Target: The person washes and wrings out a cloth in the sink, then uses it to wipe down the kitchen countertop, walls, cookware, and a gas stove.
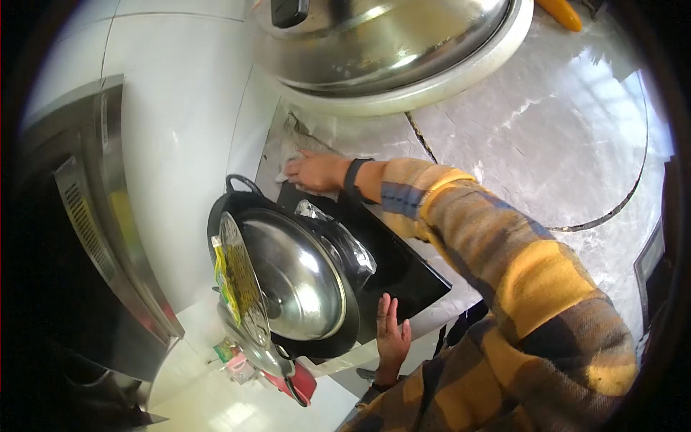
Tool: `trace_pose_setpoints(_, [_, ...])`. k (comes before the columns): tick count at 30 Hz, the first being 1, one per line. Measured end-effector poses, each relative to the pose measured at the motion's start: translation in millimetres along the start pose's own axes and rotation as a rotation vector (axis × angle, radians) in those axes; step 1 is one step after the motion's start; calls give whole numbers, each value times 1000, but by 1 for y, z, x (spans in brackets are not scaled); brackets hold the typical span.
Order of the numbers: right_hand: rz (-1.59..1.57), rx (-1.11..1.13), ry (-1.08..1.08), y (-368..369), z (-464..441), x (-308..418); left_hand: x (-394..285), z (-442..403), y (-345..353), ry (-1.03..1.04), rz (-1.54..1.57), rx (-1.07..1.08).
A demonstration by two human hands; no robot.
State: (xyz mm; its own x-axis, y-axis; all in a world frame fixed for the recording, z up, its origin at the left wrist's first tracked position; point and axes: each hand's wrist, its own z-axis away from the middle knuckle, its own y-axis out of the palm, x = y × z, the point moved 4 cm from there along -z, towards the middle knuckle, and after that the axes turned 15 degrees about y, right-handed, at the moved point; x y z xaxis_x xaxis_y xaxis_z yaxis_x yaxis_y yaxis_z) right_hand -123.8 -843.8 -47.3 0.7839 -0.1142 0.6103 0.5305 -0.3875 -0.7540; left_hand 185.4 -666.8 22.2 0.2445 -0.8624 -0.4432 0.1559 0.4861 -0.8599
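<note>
My right hand (314,173), a dark band at its wrist, presses a pale, crumpled cloth (286,170) onto the counter by the wall, at the corner of the black glass cooktop (412,279). Its fingers are bent over the cloth, which is partly hidden. Near the cooktop's front edge, my left hand (392,338) has its fingers stretched out and holds nothing. Between the hands and the wall stands a black wok (345,335) under a shiny domed metal lid (299,277). Crumpled foil (360,258) lines the burner beside it.
A large steel dome lid (389,50) covers a pale round vessel at the top. Another lid (248,288) leans on edge past the wok, with a yellow-green packet (224,277) against it. A range hood (108,209) hangs left. The grey marbled counter (504,144) spreads right, with an orange object (561,13).
</note>
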Motion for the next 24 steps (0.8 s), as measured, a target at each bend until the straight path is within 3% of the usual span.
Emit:
trace_pose_setpoints(5, [-144,71,48,-8,50,9,-6,3,0,22,-15,-54])
trace_pose_setpoints(12, [21,-191,106,-9,153,43,-1,24,3,79,71,-152])
trace_pose_setpoints(24, [124,-102,317,-19,308,139,27,147,10,129,79,-328])
